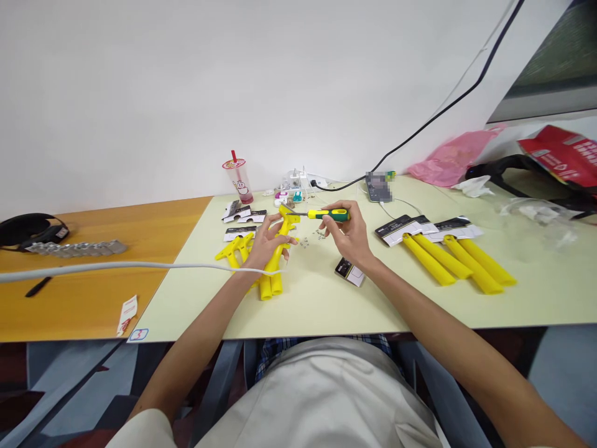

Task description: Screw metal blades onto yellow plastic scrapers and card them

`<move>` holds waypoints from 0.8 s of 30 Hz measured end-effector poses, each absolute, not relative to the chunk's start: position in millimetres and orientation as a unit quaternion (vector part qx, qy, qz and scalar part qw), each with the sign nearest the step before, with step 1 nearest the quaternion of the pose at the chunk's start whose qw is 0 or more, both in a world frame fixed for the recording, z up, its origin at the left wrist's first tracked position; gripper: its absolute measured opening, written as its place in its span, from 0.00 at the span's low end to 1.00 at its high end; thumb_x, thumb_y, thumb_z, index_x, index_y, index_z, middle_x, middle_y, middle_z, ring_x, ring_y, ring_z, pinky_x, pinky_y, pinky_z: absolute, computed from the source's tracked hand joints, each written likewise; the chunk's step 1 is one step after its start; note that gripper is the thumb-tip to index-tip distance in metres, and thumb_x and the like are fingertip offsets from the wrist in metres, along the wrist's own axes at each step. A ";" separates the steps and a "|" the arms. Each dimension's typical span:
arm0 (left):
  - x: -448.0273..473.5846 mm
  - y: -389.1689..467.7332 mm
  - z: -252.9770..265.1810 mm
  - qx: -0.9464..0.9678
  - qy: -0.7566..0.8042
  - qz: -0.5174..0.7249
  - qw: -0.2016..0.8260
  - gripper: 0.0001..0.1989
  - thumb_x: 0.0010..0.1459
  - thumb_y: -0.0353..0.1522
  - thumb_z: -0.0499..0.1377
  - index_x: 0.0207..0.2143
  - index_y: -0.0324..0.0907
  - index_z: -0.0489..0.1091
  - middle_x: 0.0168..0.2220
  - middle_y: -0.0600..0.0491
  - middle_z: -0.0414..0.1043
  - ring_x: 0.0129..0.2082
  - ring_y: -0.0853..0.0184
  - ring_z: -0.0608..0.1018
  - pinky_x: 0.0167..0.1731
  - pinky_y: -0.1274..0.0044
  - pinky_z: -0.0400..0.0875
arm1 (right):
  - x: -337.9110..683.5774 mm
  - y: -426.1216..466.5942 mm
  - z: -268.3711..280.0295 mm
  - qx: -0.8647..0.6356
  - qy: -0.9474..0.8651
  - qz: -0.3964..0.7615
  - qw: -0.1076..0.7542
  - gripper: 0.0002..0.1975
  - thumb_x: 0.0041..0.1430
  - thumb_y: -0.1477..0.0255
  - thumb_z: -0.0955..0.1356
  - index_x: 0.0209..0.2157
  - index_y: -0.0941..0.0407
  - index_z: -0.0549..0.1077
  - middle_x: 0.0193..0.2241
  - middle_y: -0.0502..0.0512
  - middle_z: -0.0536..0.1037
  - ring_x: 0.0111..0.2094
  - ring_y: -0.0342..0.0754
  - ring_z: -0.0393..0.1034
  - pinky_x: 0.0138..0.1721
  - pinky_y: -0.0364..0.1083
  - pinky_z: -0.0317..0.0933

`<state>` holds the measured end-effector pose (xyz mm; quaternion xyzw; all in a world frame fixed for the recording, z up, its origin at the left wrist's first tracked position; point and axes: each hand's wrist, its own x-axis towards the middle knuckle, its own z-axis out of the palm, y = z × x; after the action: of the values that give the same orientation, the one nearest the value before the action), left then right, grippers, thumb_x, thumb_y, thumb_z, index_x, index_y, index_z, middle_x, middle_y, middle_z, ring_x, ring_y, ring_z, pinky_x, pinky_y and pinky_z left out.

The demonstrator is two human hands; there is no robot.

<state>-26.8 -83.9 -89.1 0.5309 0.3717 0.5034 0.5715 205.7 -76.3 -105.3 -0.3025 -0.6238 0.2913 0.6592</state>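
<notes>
My left hand (269,239) is closed around a yellow T-shaped plastic handle (285,225), its head pointing up and away from me. In my right hand (349,233) is a screwdriver (329,214) with a green and yellow grip, held nearly level. Its shaft points left and its tip meets the head of the handle; the exact contact is too small to make out. More yellow T-shaped handles (229,252) lie beside and under my left hand. Small metal screws or nuts (305,242) are scattered between my hands. A small black-and-white packet (349,272) lies below my right hand.
Yellow handles with black-and-white cards (438,264) lie at right. Behind my hands stand a drink cup (239,182), chargers (295,180) and a phone (379,186). A white cable (140,266) crosses in front from the left. Plastic bags (454,158) lie far right.
</notes>
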 end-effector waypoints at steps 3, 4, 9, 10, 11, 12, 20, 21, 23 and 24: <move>-26.5 -84.7 -89.4 0.533 0.369 0.500 0.574 0.34 0.50 0.32 0.74 0.57 0.48 0.64 0.66 0.42 0.72 0.38 0.63 0.87 0.18 0.82 0.73 | 206.1 -73.8 -105.6 -0.326 -0.610 0.282 0.665 0.22 0.68 0.47 0.76 0.47 0.48 0.70 0.38 0.49 0.78 0.27 0.44 0.76 0.27 0.46 0.75; -26.4 -85.2 -89.3 0.535 0.366 0.498 0.576 0.35 0.49 0.32 0.74 0.57 0.48 0.64 0.66 0.42 0.72 0.37 0.63 0.87 0.18 0.82 0.73 | 206.6 -72.6 -105.9 -0.332 -0.606 0.278 0.667 0.22 0.68 0.47 0.76 0.46 0.48 0.70 0.35 0.47 0.77 0.26 0.44 0.74 0.26 0.45 0.74; -26.4 -86.5 -87.8 0.542 0.362 0.494 0.575 0.33 0.50 0.32 0.73 0.57 0.48 0.64 0.67 0.41 0.72 0.38 0.62 0.87 0.19 0.82 0.73 | 209.5 -69.6 -108.5 -0.336 -0.601 0.274 0.672 0.22 0.70 0.47 0.74 0.49 0.47 0.67 0.43 0.52 0.77 0.33 0.46 0.77 0.27 0.44 0.75; -26.5 -86.3 -87.4 0.543 0.363 0.495 0.573 0.33 0.50 0.32 0.73 0.57 0.48 0.64 0.67 0.41 0.72 0.38 0.61 0.88 0.19 0.82 0.73 | 209.7 -70.0 -109.0 -0.329 -0.608 0.273 0.669 0.22 0.70 0.47 0.74 0.51 0.47 0.67 0.48 0.54 0.77 0.37 0.47 0.78 0.29 0.45 0.76; -26.6 -85.9 -87.1 0.542 0.365 0.497 0.571 0.34 0.50 0.32 0.73 0.57 0.48 0.64 0.67 0.41 0.72 0.39 0.61 0.88 0.19 0.82 0.72 | 209.6 -70.8 -109.3 -0.320 -0.618 0.273 0.665 0.23 0.70 0.48 0.74 0.53 0.46 0.67 0.53 0.55 0.76 0.40 0.48 0.79 0.31 0.45 0.78; -26.7 -85.4 -86.8 0.542 0.367 0.498 0.569 0.34 0.49 0.32 0.73 0.57 0.48 0.64 0.67 0.41 0.71 0.39 0.61 0.88 0.18 0.82 0.72 | 209.3 -71.9 -109.5 -0.308 -0.627 0.274 0.661 0.23 0.70 0.49 0.75 0.55 0.45 0.67 0.57 0.56 0.74 0.43 0.48 0.79 0.33 0.46 0.79; -26.0 -85.4 -86.5 0.534 0.372 0.499 0.572 0.34 0.48 0.31 0.73 0.56 0.47 0.64 0.67 0.42 0.72 0.37 0.62 0.88 0.18 0.82 0.73 | 205.0 -76.3 -105.8 -0.300 -0.610 0.299 0.669 0.22 0.69 0.50 0.76 0.51 0.48 0.69 0.47 0.53 0.78 0.34 0.46 0.79 0.26 0.44 0.75; -25.7 -85.9 -86.7 0.535 0.371 0.497 0.574 0.34 0.48 0.32 0.73 0.57 0.47 0.64 0.67 0.42 0.72 0.37 0.62 0.88 0.18 0.82 0.73 | 205.7 -75.5 -105.8 -0.313 -0.605 0.294 0.671 0.22 0.69 0.50 0.76 0.50 0.48 0.69 0.44 0.52 0.77 0.31 0.45 0.78 0.25 0.44 0.74; -25.4 -86.7 -87.2 0.539 0.367 0.494 0.575 0.34 0.49 0.32 0.73 0.57 0.47 0.65 0.66 0.42 0.73 0.37 0.63 0.87 0.18 0.82 0.73 | 207.8 -73.5 -106.7 -0.331 -0.599 0.286 0.671 0.22 0.70 0.49 0.75 0.49 0.48 0.69 0.38 0.49 0.74 0.29 0.44 0.75 0.24 0.43 0.73; -25.4 -86.8 -87.4 0.541 0.365 0.494 0.574 0.34 0.49 0.32 0.73 0.57 0.47 0.65 0.66 0.42 0.73 0.37 0.62 0.87 0.19 0.82 0.73 | 208.7 -72.7 -107.6 -0.335 -0.599 0.283 0.670 0.21 0.70 0.49 0.74 0.49 0.48 0.69 0.38 0.49 0.74 0.30 0.45 0.75 0.24 0.43 0.73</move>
<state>-25.4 -86.8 -87.4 0.5411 0.3651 0.4940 0.5743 208.7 -72.7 -107.6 -0.3353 -0.5993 0.2826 0.6697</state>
